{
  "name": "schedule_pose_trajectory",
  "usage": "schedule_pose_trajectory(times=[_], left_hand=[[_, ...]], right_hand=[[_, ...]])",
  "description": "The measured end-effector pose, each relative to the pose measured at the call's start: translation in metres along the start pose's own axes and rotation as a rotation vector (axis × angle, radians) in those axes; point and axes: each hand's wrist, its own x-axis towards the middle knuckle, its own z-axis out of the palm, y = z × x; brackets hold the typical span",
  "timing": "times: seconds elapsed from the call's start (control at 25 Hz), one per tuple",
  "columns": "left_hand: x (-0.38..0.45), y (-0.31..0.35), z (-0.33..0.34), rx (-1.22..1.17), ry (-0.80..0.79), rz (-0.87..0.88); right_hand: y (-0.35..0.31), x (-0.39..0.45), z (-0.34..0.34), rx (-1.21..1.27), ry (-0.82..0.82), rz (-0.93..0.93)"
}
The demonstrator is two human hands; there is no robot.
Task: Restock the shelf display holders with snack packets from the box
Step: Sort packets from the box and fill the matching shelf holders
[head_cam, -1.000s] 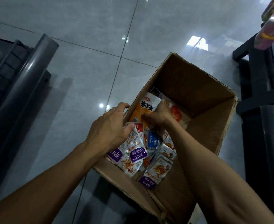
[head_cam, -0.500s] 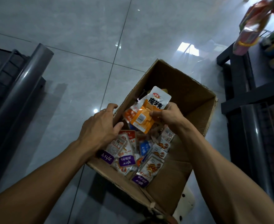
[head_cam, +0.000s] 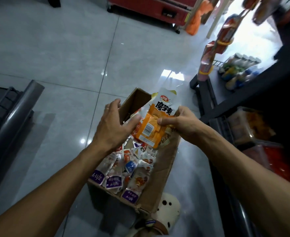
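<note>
In the head view the right hand (head_cam: 180,124) had lifted the orange snack packet (head_cam: 151,125) clear of the box (head_cam: 164,170), thumb and curled fingers pinching it, while the left hand (head_cam: 113,124), fingers loosely spread, apparently touched its edge, ready for shelving.

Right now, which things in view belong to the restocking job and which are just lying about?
Job:
- orange snack packet, gripped by right hand
- left hand, open beside it
- cardboard box
- loose snack packets inside it

Lying about:
- red cabinet
- bottles on the floor
- cream shoe
</note>
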Motion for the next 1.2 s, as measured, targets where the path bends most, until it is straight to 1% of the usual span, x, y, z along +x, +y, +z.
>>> schedule_pose_trajectory(times=[0.04, 0.12, 0.2, 0.28, 0.36, 0.44, 0.56, 0.72, 0.88, 1.04, 1.12, 1.2], left_hand=[[-0.001, 0.020, 0.000, -0.165, -0.077, -0.052], [-0.008, 0.055, -0.002, -0.562, -0.315, -0.222], [-0.026, 0.084, -0.006, -0.913, -0.549, -0.368], [-0.045, 0.106, -0.004, -1.099, -0.682, -0.388], [-0.062, 0.131, 0.004, -1.186, -0.764, -0.346], [-0.077, 0.156, 0.019, -1.220, -0.788, -0.291], [-0.100, 0.190, 0.040, -1.187, -0.802, -0.209], [-0.142, 0.234, 0.058, -1.120, -0.826, -0.185], [-0.189, 0.275, 0.082, -1.142, -0.988, -0.166], [-0.231, 0.310, 0.106, -1.023, -1.097, -0.087], [-0.249, 0.322, 0.116, -0.935, -1.138, -0.051], [-0.266, 0.334, 0.126, -0.858, -1.168, -0.017]], right_hand=[[-0.010, -0.013, -0.004, -0.003, -0.023, -0.021], [-0.028, -0.041, -0.014, 0.002, -0.051, -0.074], [-0.043, -0.073, -0.025, 0.011, -0.029, -0.115], [-0.051, -0.105, -0.037, 0.038, 0.017, -0.134], [-0.057, -0.138, -0.050, 0.086, 0.084, -0.152], [-0.060, -0.175, -0.067, 0.132, 0.172, -0.184], [-0.059, -0.229, -0.093, 0.202, 0.289, -0.224], [-0.047, -0.297, -0.116, 0.180, 0.525, -0.270], [-0.036, -0.361, -0.128, 0.157, 0.784, -0.280], [-0.022, -0.433, -0.137, 0.265, 0.945, -0.277], [-0.018, -0.469, -0.141, 0.282, 1.097, -0.315], [-0.018, -0.509, -0.148, 0.203, 1.296, -0.332]])
